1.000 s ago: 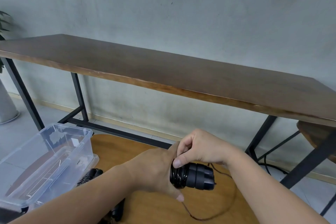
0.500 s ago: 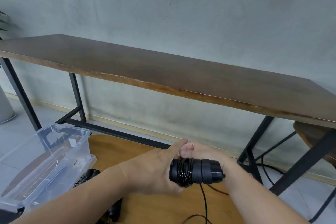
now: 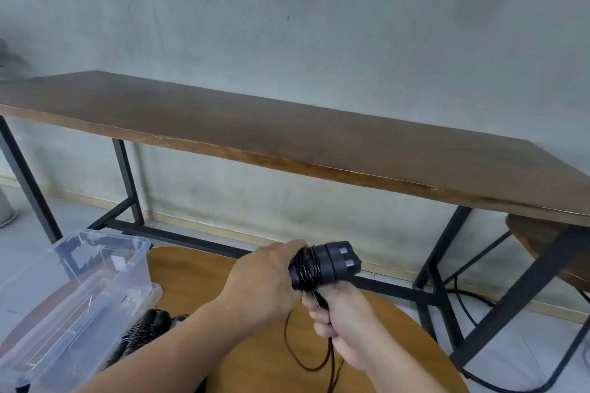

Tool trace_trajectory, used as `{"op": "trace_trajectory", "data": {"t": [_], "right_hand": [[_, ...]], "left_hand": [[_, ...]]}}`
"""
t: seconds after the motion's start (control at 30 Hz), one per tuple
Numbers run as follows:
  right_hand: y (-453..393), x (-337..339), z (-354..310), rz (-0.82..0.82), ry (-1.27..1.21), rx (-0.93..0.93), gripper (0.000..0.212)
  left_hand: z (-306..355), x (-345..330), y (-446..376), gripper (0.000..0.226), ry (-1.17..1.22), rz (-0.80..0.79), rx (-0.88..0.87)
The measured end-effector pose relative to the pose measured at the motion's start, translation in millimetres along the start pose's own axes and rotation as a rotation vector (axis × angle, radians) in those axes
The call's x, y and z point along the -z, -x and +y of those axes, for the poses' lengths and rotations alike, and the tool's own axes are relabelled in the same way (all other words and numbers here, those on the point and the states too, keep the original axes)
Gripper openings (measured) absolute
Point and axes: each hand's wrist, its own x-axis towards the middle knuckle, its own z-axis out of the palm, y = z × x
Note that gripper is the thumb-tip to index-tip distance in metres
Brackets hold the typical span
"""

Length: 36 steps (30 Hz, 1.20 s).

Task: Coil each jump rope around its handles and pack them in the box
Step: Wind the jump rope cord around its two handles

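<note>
Head view: our left hand (image 3: pixel 261 284) grips the paired handles (image 3: pixel 332 262), rope wound round them; right hand (image 3: pixel 343 319) pinches the loose rope (image 3: pixel 292 348) below. Clear box (image 3: pixel 76 293) on the round desk (image 3: pixel 198 268); contents unclear. Coiled rope (image 3: pixel 143 329) lies beside it.

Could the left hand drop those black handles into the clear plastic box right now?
Probably not yet: the left hand grips the black handles, but loose rope still trails from them. The clear plastic box sits open nearby.
</note>
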Motion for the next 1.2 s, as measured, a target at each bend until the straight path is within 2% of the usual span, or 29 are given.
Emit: {"op": "trace_trajectory", "data": {"t": [0.07, 0.17, 0.37, 0.57, 0.7, 0.8, 0.9, 1.07, 1.2], "right_hand": [[3.8, -3.6, 1.6, 0.001, 0.158, 0.003, 0.024], [11.1, -10.2, -0.6, 0.064, 0.552, 0.086, 0.030], [22.1, -16.0, -14.4, 0.092, 1.068, 0.145, 0.041], [29.3, -35.0, -13.2, 0.065, 1.359, 0.197, 0.027], [31.1, -36.9, -37.9, 0.046, 1.593, 0.233, 0.019], [30.4, -39.2, -60.2, 0.017, 1.749, 0.308, 0.023], [23.7, -37.9, -82.3, -0.075, 1.797, 0.374, 0.017], [4.8, -12.7, -109.3, -0.260, 1.385, 0.210, 0.025], [-12.9, -1.5, -108.3, -0.354, 1.226, 0.188, 0.024]], "left_hand": [[-4.3, -0.1, -3.8, 0.037, -0.056, 0.027, 0.040], [-4.5, -4.9, -6.3, 0.044, -0.191, -0.003, 0.054], [-6.9, -11.5, -7.3, 0.029, -0.373, -0.048, 0.078], [-4.2, -17.0, -6.0, 0.026, -0.470, -0.101, 0.109], [-3.1, -19.6, -2.7, 0.024, -0.550, -0.145, 0.016], [-3.3, -18.8, -1.1, 0.023, -0.548, -0.163, -0.060], [-0.9, -16.6, 0.3, 0.027, -0.560, -0.244, -0.183], [-2.2, -7.5, 4.1, 0.048, -0.288, -0.257, -0.214], [-1.9, -1.8, 4.6, 0.064, -0.129, -0.314, -0.214]]}}
